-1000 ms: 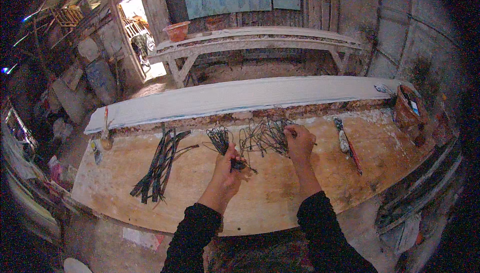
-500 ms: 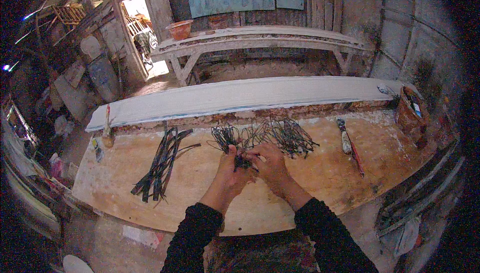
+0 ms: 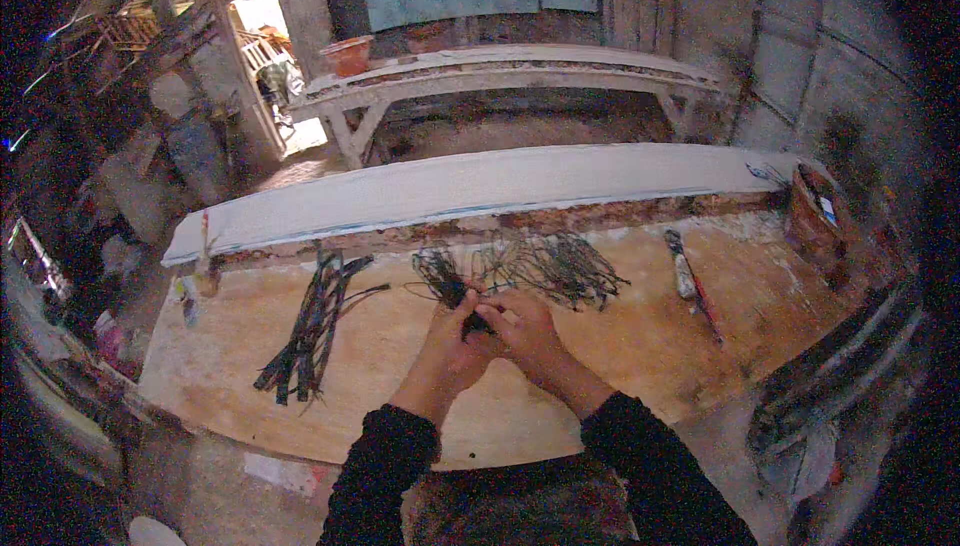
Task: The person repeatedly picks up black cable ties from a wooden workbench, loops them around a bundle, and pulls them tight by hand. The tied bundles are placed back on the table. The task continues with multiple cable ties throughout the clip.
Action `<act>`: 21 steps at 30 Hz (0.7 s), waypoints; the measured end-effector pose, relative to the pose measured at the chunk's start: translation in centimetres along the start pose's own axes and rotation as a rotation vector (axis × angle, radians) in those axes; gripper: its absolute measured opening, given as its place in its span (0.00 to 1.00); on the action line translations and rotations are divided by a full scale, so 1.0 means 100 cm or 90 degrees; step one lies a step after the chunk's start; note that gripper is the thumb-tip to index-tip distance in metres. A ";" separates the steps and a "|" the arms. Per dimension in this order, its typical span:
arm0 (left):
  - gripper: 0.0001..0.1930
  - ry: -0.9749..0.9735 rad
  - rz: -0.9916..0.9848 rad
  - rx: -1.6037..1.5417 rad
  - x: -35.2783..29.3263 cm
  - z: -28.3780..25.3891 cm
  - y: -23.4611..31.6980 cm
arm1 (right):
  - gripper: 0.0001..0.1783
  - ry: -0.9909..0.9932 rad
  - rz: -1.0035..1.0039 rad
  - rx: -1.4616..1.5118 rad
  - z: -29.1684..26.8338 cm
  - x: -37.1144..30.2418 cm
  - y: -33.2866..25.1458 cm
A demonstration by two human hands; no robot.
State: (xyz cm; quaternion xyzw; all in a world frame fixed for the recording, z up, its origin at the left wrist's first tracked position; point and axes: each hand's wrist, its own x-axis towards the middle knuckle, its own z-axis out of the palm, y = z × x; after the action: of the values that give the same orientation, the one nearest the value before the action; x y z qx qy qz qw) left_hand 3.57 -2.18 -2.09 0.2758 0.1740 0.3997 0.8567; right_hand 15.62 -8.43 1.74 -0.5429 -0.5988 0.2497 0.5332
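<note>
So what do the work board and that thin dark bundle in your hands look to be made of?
Work board: looks like plywood, a bare matte tan sheet with stains and pale smears. Bundle pinched by the left hand and right hand: thin dark springy strands splaying outward, probably wire or stiff fibre; too fine to tell which.

My workbench was a broad plywood board (image 3: 620,346), worn and stained. On it lay a bundle of dark strips (image 3: 310,331) to my left, a tangle of thin dark wires (image 3: 550,266) at centre, and a paint-caked tool (image 3: 683,271) to my right. A long pale plank (image 3: 480,191) ran along its far edge.
</note>
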 end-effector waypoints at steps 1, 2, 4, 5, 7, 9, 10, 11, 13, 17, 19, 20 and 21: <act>0.12 -0.011 -0.011 0.001 0.001 0.004 -0.003 | 0.12 0.004 -0.003 0.002 -0.002 0.000 0.003; 0.12 0.000 -0.019 -0.026 0.002 0.008 -0.002 | 0.14 0.010 -0.006 0.003 0.000 0.003 0.007; 0.10 0.024 -0.018 -0.017 -0.006 0.021 0.005 | 0.16 -0.011 0.005 -0.098 0.006 0.007 0.017; 0.08 0.026 -0.009 0.015 -0.010 0.023 0.010 | 0.17 -0.004 -0.031 -0.082 0.005 0.006 0.009; 0.07 0.034 0.074 0.063 -0.008 0.004 0.006 | 0.18 -0.017 -0.032 -0.087 0.002 0.006 -0.008; 0.06 0.052 0.083 0.017 -0.010 0.007 0.002 | 0.17 -0.058 0.042 -0.122 -0.001 0.005 -0.017; 0.06 0.069 0.082 -0.025 -0.009 0.012 0.005 | 0.17 -0.032 0.030 -0.122 -0.002 0.006 -0.005; 0.06 0.057 0.052 -0.035 -0.005 0.016 0.003 | 0.17 -0.007 0.017 -0.119 0.000 0.006 0.012; 0.06 0.068 0.041 -0.050 -0.007 0.021 0.003 | 0.16 -0.018 0.026 -0.045 0.011 0.015 0.017; 0.11 -0.017 0.149 0.373 0.009 -0.009 -0.014 | 0.14 0.017 0.022 -0.029 0.009 0.009 0.016; 0.14 0.003 0.074 0.148 0.008 -0.003 -0.009 | 0.13 0.045 0.058 -0.091 0.005 0.006 0.029; 0.16 0.009 0.054 0.048 0.001 -0.002 -0.005 | 0.12 0.026 0.087 -0.063 0.015 0.005 0.027; 0.18 0.002 0.024 -0.061 0.000 0.008 -0.003 | 0.11 0.017 0.121 -0.049 0.010 0.005 0.016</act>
State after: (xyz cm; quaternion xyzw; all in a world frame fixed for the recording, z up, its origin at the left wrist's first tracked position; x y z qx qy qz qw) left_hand 4.17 -2.68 -1.62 0.2372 0.1508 0.4239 0.8610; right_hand 15.45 -7.23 0.25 -0.6205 -0.5465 0.2689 0.4940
